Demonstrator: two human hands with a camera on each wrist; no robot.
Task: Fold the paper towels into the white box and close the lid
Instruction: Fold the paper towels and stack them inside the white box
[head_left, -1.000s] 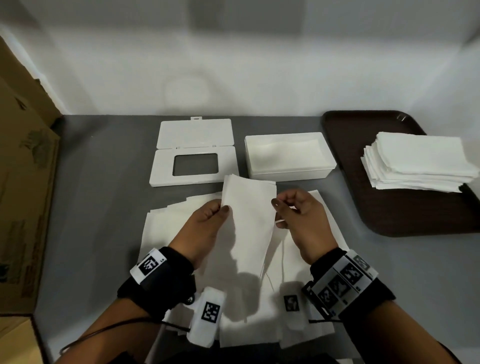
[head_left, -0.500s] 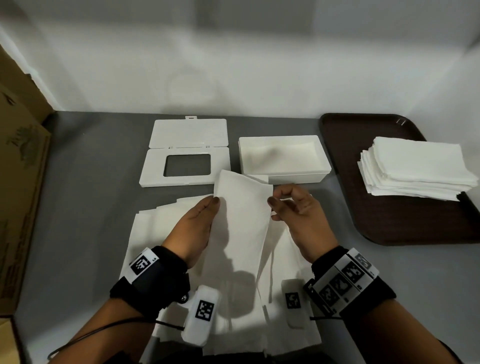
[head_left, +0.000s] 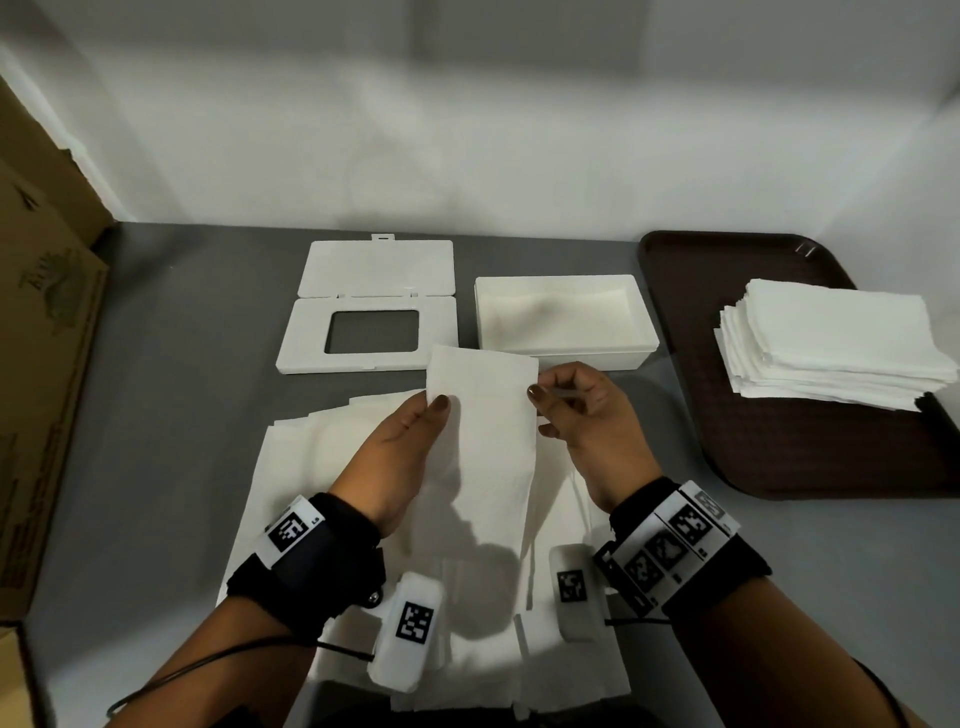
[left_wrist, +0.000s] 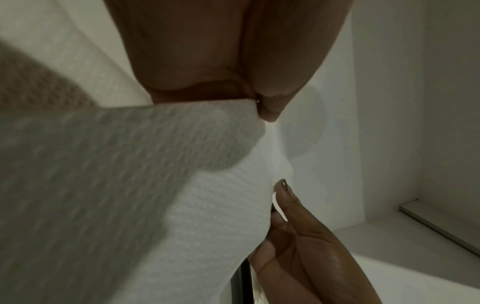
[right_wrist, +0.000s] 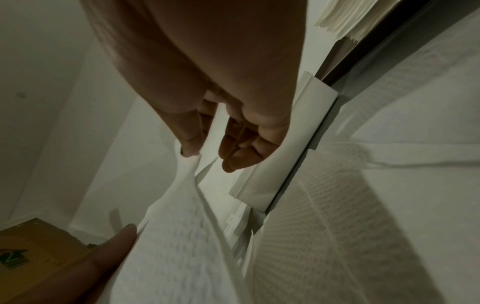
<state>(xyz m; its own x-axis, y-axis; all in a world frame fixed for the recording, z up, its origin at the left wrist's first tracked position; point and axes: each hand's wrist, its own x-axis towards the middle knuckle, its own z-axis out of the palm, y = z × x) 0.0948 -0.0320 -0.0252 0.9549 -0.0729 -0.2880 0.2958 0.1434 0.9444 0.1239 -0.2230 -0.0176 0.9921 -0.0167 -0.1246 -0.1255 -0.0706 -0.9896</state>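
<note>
A folded white paper towel (head_left: 483, 441) is held up over the table between both hands. My left hand (head_left: 410, 436) pinches its left edge near the top, thumb on the front. My right hand (head_left: 576, 410) pinches the right edge (right_wrist: 191, 159) between thumb and forefinger, the other fingers loosely curled. Under the hands several unfolded towels (head_left: 311, 457) lie spread on the grey table. The white box (head_left: 563, 345) stands open just beyond the towel's top edge. Its lid (head_left: 369, 332), with a rectangular window and its flap open, lies flat to the left of the box.
A dark brown tray (head_left: 779, 452) at the right holds a stack of folded towels (head_left: 831, 343). Cardboard boxes (head_left: 36, 364) stand along the left edge. A white wall rises behind the table.
Both hands have carried the held towel a little forward, its top edge now reaching the box's front wall. The grips are unchanged.
</note>
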